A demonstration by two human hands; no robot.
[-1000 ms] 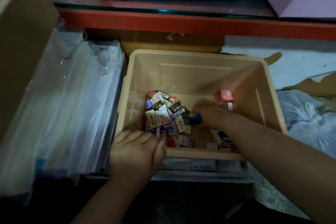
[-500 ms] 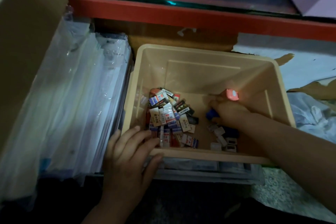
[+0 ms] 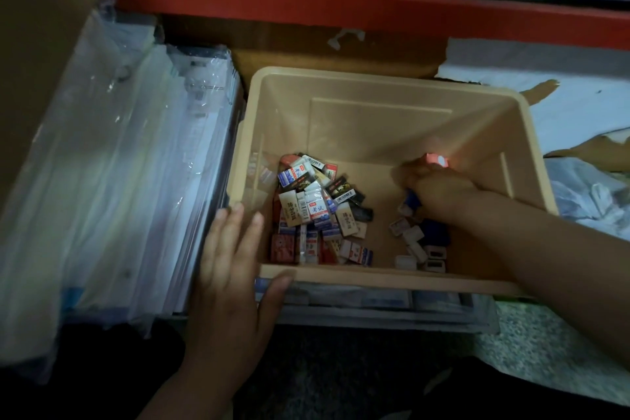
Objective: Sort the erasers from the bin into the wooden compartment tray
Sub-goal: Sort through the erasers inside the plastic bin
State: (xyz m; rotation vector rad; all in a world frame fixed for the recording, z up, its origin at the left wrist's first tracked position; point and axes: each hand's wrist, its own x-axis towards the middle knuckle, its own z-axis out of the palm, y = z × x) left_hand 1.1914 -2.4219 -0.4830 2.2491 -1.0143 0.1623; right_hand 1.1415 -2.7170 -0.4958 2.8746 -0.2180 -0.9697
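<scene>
A beige plastic bin (image 3: 381, 278) stands in front of me. A heap of small wrapped erasers (image 3: 315, 211) lies on its floor at the left. A smaller group of white and dark blue erasers (image 3: 421, 244) lies at the right. My right hand (image 3: 443, 189) is inside the bin over that group, fingers curled, and it holds a blue eraser (image 3: 411, 198). A small glowing pink object (image 3: 436, 159) shows at its fingertips. My left hand (image 3: 235, 256) rests flat on the bin's near left corner, thumb on the front rim. No wooden compartment tray is in view.
Stacks of plastic-wrapped packs (image 3: 129, 164) fill the left side, with a cardboard box (image 3: 37, 37) behind them. A red shelf edge (image 3: 341, 2) runs across the back. A crumpled plastic bag (image 3: 589, 194) lies to the right of the bin, which sits on flat packs (image 3: 375, 303).
My right hand moved from the left heap across to the right group, carrying the blue eraser. My left hand uncurled from the rim and now lies flat on the corner.
</scene>
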